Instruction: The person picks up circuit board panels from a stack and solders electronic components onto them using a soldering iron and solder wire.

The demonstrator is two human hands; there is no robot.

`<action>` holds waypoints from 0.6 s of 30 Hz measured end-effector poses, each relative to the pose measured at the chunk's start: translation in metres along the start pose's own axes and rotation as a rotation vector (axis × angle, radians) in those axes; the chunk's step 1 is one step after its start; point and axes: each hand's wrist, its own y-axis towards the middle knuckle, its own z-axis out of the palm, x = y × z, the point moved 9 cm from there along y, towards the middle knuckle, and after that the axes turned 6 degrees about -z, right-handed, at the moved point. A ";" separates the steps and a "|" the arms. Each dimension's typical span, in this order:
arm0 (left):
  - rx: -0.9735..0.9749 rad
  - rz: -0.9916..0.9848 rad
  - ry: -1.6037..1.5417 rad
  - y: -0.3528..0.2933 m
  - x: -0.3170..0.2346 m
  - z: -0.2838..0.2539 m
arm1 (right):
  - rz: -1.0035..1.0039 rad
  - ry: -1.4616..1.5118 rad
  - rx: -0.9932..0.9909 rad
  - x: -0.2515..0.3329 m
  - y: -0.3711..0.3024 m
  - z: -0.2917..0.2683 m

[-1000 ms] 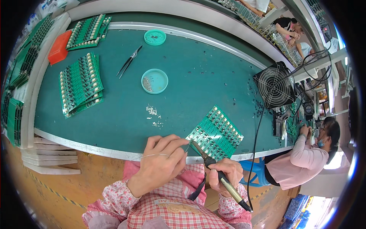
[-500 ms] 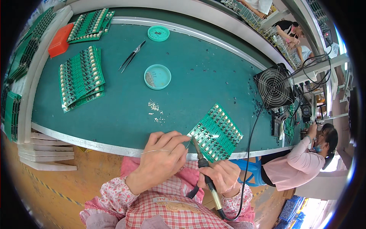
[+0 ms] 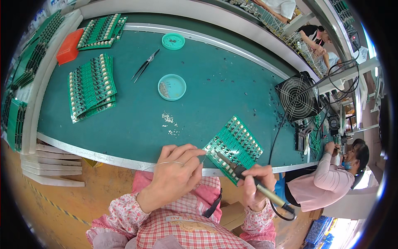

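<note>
A green circuit board (image 3: 236,145), lined with rows of small white and black parts, lies slantwise at the front edge of the bench. My right hand (image 3: 258,191) grips a soldering iron (image 3: 277,199), whose tip points left over the board's near left side; whether it touches cannot be told. At the board's left corner, my left hand (image 3: 178,168) is closed, thumb and forefinger pinching a thin solder wire (image 3: 205,158). That wire's short end shows below the fingertip, and a thin line runs across the back of the hand.
Small pale parts (image 3: 169,120) lie loose beyond my left hand. Behind them are a round turquoise dish (image 3: 177,88), tweezers (image 3: 145,65) and another dish (image 3: 173,41). Stacked boards (image 3: 92,87) and a red bin (image 3: 69,46) stand left. A fan (image 3: 297,96) and black cable are right, near a co-worker (image 3: 331,178).
My right hand has swung the soldering iron outward to the right, so it now lies at a flatter slant. The left hand stays at the board's corner.
</note>
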 end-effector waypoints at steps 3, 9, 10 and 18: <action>-0.009 -0.023 -0.016 0.002 0.001 0.000 | 0.269 0.194 -0.130 -0.029 -0.002 -0.006; -0.025 -0.064 -0.023 0.006 0.003 0.001 | 0.396 0.364 -0.173 -0.053 0.006 0.002; -0.026 -0.063 -0.023 0.006 0.004 0.001 | 0.402 0.390 -0.172 -0.056 0.007 0.003; -0.036 -0.078 -0.002 0.008 0.004 0.002 | 0.433 0.448 -0.178 -0.068 0.010 0.006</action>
